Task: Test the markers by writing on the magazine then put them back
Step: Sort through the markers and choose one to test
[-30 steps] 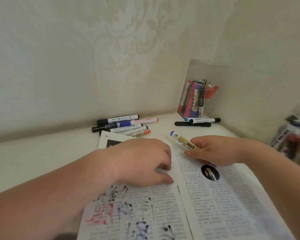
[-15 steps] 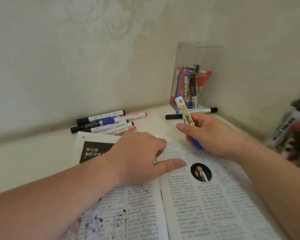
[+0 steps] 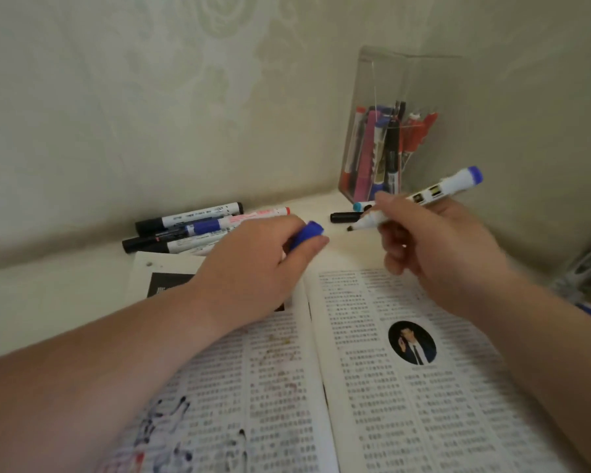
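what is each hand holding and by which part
Right hand grips the uncapped marker by the barrel, just behind the tip. Left hand pinches the blue cap between thumb and fingers, one end poking out.

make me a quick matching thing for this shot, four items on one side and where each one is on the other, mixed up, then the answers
Things:
1. blue cap
2. uncapped marker
3. clear box
4. magazine

Places:
a. gripped in the right hand, tip pointing left
b. standing at the back right of the table
c. pinched in the left hand
d. lying open under both forearms

Pairs: 1-c, 2-a, 3-b, 4-d
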Motion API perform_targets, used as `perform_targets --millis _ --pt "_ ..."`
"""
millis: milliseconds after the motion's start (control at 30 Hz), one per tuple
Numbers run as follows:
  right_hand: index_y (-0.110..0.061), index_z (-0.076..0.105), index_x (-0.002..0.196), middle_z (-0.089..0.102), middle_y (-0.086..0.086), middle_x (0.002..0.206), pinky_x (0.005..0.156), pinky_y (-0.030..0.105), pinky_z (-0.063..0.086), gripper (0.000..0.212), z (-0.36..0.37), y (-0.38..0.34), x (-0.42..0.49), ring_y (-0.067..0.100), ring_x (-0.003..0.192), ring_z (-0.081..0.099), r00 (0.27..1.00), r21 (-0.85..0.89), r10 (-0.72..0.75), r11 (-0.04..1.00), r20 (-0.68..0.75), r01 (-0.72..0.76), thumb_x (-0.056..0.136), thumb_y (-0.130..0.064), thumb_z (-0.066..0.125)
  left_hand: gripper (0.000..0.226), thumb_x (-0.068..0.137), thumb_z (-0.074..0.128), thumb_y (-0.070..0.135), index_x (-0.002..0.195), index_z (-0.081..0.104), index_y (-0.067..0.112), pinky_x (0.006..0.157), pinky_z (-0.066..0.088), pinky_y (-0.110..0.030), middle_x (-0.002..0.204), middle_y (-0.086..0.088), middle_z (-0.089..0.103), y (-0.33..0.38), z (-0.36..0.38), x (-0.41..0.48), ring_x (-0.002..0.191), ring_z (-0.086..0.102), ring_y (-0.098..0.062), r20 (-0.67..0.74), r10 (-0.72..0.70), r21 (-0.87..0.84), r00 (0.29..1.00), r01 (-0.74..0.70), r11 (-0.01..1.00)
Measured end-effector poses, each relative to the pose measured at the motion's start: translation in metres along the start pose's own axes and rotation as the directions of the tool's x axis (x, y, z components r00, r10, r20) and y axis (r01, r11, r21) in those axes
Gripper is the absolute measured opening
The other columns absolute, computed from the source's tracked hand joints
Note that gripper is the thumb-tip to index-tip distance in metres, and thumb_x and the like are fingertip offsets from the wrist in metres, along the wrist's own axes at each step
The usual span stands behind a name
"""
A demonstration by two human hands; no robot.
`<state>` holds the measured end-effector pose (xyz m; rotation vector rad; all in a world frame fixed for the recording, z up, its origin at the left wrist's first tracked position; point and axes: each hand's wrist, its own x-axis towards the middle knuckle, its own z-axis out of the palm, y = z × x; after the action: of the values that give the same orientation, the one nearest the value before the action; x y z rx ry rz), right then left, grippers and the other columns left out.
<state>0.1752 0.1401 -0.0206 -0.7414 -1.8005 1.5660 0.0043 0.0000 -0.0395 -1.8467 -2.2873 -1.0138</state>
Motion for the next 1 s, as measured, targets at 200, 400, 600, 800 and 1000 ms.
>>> perform_targets --millis 200,400,600,800,1000 --pt "-0.012 0.073 0.085 0.070 0.016 0.075 0.065 0.047 0.060 0.007 0.008 0.000 -0.001 0.029 0.062 0.065 0.997 -0.150 0.023 0.989 0.072 -0.012 0.089 -0.006 0.073 0.036 0.103 0.043 0.047 0.088 0.058 0.018 0.062 0.039 -0.029 0.076 0.008 0.073 -0.004 0.002 0.003 0.048 0.052 -0.001 0.042 -0.273 -0.393 0.961 0.267 0.880" --pt "-0.023 0.075 0.076 0.073 0.000 0.071 0.059 0.029 0.044 0.012 0.015 0.001 0.001 0.006 0.054 0.057 0.998 -0.453 0.005 0.891 0.064 0.025 0.086 -0.029 0.075 0.035 0.103 0.043 0.049 0.089 0.057 0.019 0.062 0.039 -0.029 0.080 0.014 0.075 -0.002 0.000 0.003 0.048 0.052 0.001 0.067 -0.267 -0.358 0.961 0.273 0.893" --pt "-0.024 0.075 0.073 0.071 -0.009 0.067 0.055 0.013 0.043 0.016 0.022 -0.002 0.000 -0.002 0.054 0.058 0.993 -0.575 0.009 0.816 0.114 0.059 0.085 -0.035 0.076 0.036 0.102 0.044 0.048 0.085 0.054 0.019 0.059 0.037 -0.028 0.079 0.012 0.075 -0.002 0.000 0.003 0.047 0.051 0.002 0.063 -0.263 -0.351 0.963 0.269 0.897" --pt "-0.011 0.070 0.074 0.063 -0.004 0.056 0.051 0.019 0.041 0.013 0.015 -0.003 0.000 0.004 0.047 0.053 0.993 -0.467 0.055 0.885 0.105 0.000 0.086 -0.014 0.073 0.038 0.102 0.046 0.048 0.089 0.059 0.015 0.058 0.036 -0.026 0.083 0.013 0.075 -0.002 -0.001 0.002 0.049 0.052 0.004 0.075 -0.235 -0.327 0.969 0.247 0.912" --pt "-0.016 0.069 0.074 0.062 -0.005 0.055 0.047 0.016 0.040 0.016 0.014 -0.001 0.001 0.003 0.045 0.052 0.997 -0.465 0.044 0.885 0.070 -0.007 0.089 -0.019 0.071 0.037 0.102 0.046 0.047 0.089 0.064 0.017 0.060 0.035 -0.026 0.084 0.016 0.074 -0.001 -0.001 0.002 0.052 0.053 0.005 0.092 -0.223 -0.337 0.970 0.241 0.910"
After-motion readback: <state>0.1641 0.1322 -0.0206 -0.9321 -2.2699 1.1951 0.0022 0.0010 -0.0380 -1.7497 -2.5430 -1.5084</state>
